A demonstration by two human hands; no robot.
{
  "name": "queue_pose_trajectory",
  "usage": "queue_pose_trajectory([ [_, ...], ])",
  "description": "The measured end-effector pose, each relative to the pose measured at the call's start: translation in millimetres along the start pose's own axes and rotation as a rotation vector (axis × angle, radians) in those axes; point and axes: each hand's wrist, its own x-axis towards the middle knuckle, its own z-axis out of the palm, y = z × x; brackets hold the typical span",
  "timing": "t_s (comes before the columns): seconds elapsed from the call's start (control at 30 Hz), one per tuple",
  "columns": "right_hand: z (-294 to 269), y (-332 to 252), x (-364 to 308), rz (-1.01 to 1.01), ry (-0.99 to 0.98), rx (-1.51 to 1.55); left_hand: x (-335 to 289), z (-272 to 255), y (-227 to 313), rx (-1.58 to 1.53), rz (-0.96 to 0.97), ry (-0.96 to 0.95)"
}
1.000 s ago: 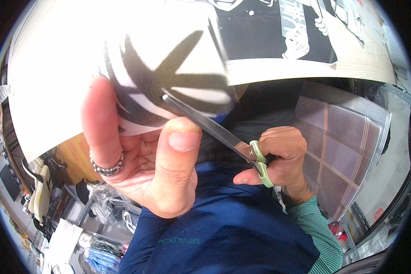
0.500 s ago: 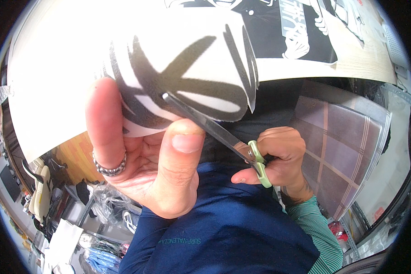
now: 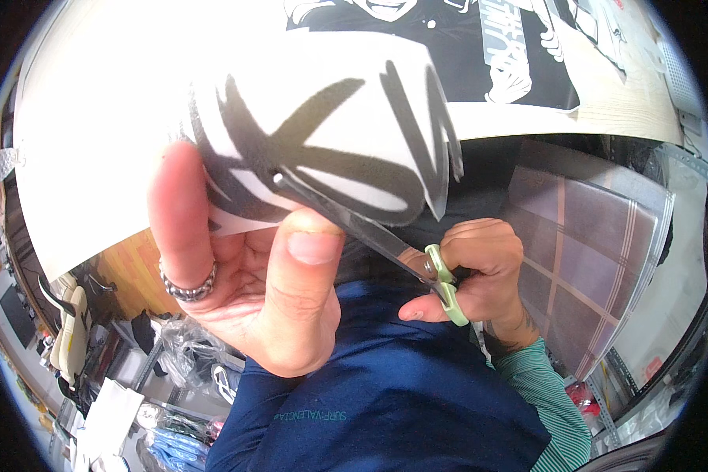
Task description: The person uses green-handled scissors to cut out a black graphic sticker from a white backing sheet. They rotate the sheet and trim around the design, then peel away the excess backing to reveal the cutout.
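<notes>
- Sheet [image 3: 346, 161] with chunky dark strokes on white is up close, upper middle of the frame, curled over so its right end hangs down in ragged points.
- Left hand [image 3: 256, 303], big in the lower left-center, has hold of that sheet: index finger up in front of it, some of the other fingers tucked behind, thumb by the bottom edge. Can't really tell how hard it's pinching. Chunky silver ring [image 3: 189, 292] on the index finger.
- Scissors [image 3: 370, 236] run slantwise across the middle, blades looking pretty much together, tip in front of the dark strokes. Whether it's actually touching, I can't tell.
- Right hand [image 3: 488, 271], right of center, is wrapped around the light green handles, thumb sticking out to the left.
- Dark blue shirt [image 3: 417, 393] fills the bottom middle, with a green striped sleeve [image 3: 547, 405] to its right.
- Pale table [image 3: 637, 102] curves across the top, with a black-and-white print [image 3: 448, 79] lying on it.
- Brown checked panel [image 3: 558, 259] is off to the right, lower than the table.
- Clear plastic wrap [image 3: 193, 354] is bunched up at lower left, with folded blue stuff [image 3: 173, 448] below it.
</notes>
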Motion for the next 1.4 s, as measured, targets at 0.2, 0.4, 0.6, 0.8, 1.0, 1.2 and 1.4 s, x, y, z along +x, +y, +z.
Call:
queue_pose_trajectory([
  [0.2,0.0,-0.9,0.7,-0.001,-0.001,0.006,-2.0,0.8,3.0,0.025,-0.018,0.032],
  [0.4,-2.1,1.5,-0.5,-0.023,-0.044,-0.035,-1.4,-4.4,1.5,0.001,-0.015,-0.028],
  [0.6,3.2,2.0,-1.2,-0.007,0.021,-0.006,-1.4,-2.6,1.4,0.006,-0.006,-0.012],
  [0.8,2.3,0.4,1.2,-0.012,0.014,-0.008,-1.0,-0.2,2.8,-0.003,-0.019,0.044],
  [1.0,2.8,-0.3,1.0,-0.01,0.018,0.003,2.1,-2.5,5.1,-0.016,-0.028,-0.001],
  [1.2,1.9,1.1,0.3,-0.013,0.006,-0.024,-0.1,0.4,1.4,-0.024,-0.012,0.053],
  [1.4,1.3,1.6,-1.4,0.011,0.007,-0.016,1.0,2.1,5.2,-0.027,-0.031,0.063],
])
